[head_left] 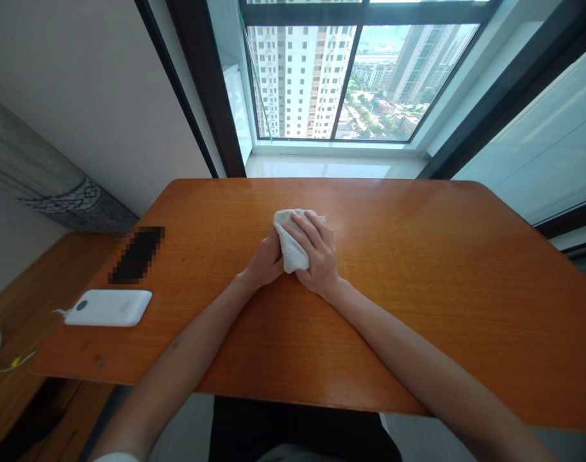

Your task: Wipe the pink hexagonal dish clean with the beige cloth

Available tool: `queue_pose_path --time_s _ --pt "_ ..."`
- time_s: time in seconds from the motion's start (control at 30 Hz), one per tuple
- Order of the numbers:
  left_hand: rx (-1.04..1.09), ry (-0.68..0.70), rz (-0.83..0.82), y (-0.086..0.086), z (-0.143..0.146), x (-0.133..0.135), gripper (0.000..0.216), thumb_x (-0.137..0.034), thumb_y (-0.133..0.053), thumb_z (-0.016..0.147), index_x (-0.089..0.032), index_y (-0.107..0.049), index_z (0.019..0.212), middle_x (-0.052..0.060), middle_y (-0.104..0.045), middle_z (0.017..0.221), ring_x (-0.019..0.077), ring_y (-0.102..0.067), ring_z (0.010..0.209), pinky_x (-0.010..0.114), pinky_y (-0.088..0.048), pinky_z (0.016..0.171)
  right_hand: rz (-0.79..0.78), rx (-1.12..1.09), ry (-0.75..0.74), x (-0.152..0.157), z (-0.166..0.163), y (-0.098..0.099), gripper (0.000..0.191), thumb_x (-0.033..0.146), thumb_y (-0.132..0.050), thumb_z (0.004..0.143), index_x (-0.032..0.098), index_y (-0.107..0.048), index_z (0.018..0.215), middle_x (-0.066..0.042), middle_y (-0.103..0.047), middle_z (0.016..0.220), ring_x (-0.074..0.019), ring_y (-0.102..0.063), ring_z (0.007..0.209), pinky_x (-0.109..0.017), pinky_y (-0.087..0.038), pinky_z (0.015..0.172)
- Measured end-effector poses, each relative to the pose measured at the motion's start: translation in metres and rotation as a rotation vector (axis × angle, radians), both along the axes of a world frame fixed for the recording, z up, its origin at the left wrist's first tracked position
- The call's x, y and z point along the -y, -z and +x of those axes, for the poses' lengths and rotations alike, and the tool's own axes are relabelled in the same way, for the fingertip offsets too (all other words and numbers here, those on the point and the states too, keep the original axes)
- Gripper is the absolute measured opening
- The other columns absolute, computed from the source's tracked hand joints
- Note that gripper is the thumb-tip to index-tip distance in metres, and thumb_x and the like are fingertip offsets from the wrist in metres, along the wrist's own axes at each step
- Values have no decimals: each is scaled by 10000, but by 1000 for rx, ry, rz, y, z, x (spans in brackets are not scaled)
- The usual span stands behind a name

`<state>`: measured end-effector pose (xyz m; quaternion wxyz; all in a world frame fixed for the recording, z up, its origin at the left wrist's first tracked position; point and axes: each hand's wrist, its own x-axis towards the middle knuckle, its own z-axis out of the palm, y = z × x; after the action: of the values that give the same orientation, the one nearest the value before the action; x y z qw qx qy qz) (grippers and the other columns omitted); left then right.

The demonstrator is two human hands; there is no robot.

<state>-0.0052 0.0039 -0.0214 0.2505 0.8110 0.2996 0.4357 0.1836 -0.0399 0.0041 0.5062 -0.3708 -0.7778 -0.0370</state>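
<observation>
A folded white cloth (294, 253) is between my two hands above the middle of the wooden table (442, 269). My right hand (322, 256) lies over the cloth's right side, its fingers bent across the top and its thumb at the lower edge. From the left, my left hand (265, 262) grips the cloth's edge, and most of its fingers are hidden behind the fabric. Whether the cloth touches the tabletop is hard to make out.
On the table's left part lies a white device (113, 308) with a cable at its end. A pixelated dark object (138, 253) lies just beyond it. A wooden bench (14, 289) stands at the left, and a window (341, 83) is past the far edge.
</observation>
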Motion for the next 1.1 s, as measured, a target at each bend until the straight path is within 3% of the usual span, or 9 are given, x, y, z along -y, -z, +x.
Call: queue_pose_path --time_s 0.23,0.47,0.7,0.77,0.87,0.93,1.1 --pt "-6 -46 12 -16 6 8 604 -497 -570 1128 -208 -387 1625 199 -596 1609 334 -643 1453 529 -532 1240 -170 -369 115 -13 3 8 496 463 -470 1137 286 -621 1576 -124 -692 1580 -324 -647 1463 -597 -511 1264" --pt "-37 -21 -20 -4 1 2 550 -529 -558 1102 -159 -458 1497 220 -722 1355 346 -764 1139 519 -644 999 -13 -31 -15 -1 -1 1 562 503 -490 1100 376 -579 1639 -51 -619 1683 -387 -509 1607 -658 -369 1357" --pt "-23 -52 3 -18 6 8 608 -504 -555 1131 -199 -383 1628 202 -583 1620 325 -636 1462 500 -526 1241 -220 -439 98 -17 1 11 505 479 -450 1145 292 -613 1586 -111 -700 1575 -309 -636 1475 -599 -490 1289" --pt "-17 -51 3 -15 4 8 616 -525 -548 1132 -187 -383 1619 210 -604 1589 335 -665 1415 503 -545 1211 -174 -342 77 -13 1 9 516 484 -472 1136 299 -606 1599 -108 -668 1620 -322 -602 1518 -605 -461 1310" --pt "-19 -35 -28 -9 2 5 620 -565 -547 1119 -152 -417 1563 216 -696 1414 339 -754 1178 500 -619 1054 -61 -109 29 -4 -1 4 543 494 -501 1112 342 -590 1626 -71 -626 1676 -365 -512 1608 -634 -390 1349" --pt "-21 -36 -45 -8 1 5 613 -568 -551 1116 -150 -427 1547 207 -715 1361 334 -763 1119 496 -630 1011 -45 -74 25 -3 -2 2 536 497 -488 1112 358 -599 1618 -55 -636 1667 -369 -498 1621 -641 -374 1357" --pt "-28 -54 -2 -16 5 7 624 -526 -557 1127 -192 -382 1624 208 -597 1599 331 -657 1431 506 -544 1213 -231 -410 61 -16 1 7 497 488 -453 1143 297 -642 1561 -96 -695 1585 -309 -637 1481 -591 -494 1289"
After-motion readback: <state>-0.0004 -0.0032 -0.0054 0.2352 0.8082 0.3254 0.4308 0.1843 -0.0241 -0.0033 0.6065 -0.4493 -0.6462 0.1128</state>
